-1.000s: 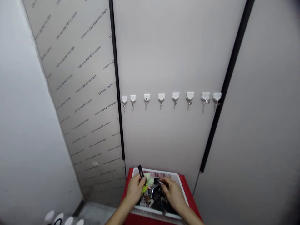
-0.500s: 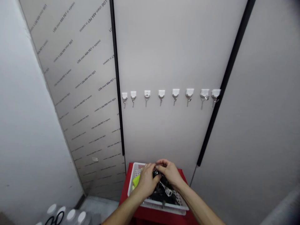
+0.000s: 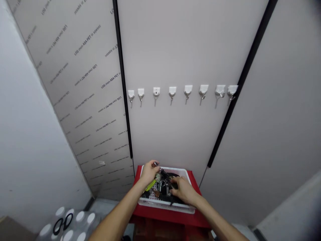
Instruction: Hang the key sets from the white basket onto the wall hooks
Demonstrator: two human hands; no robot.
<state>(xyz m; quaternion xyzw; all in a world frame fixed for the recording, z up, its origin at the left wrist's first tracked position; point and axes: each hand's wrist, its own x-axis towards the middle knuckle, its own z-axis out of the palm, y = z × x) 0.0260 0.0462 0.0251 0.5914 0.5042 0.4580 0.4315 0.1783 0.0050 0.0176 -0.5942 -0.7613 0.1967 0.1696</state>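
Note:
A white perforated basket (image 3: 165, 205) holds a tangle of keys (image 3: 164, 188), black cords or straps and small metal pieces. At its back left rim, my left hand (image 3: 148, 174) pinches a small shiny metal key piece (image 3: 155, 164) between thumb and fingertips. Metal links trail from there down into the pile. My right hand (image 3: 184, 189) reaches into the basket's right side, thumb and fingers curled about dark items that its fingers partly hide. Below the left hand lies a bright yellow-green object (image 3: 150, 185), beside a brown piece (image 3: 156, 193).
Beneath the basket is a red stand (image 3: 173, 217). A row of several white hooks (image 3: 172, 92) is fixed to the pale wall panel (image 3: 170, 134) behind it. Black strips (image 3: 122, 73) edge the panel. Wrapped bottles with white caps (image 3: 80, 216) and a black handle stand at lower left.
My hands have moved apart: the left went up and left to the rim with the metal piece, the right went down into the pile. The view has tilted slightly downward.

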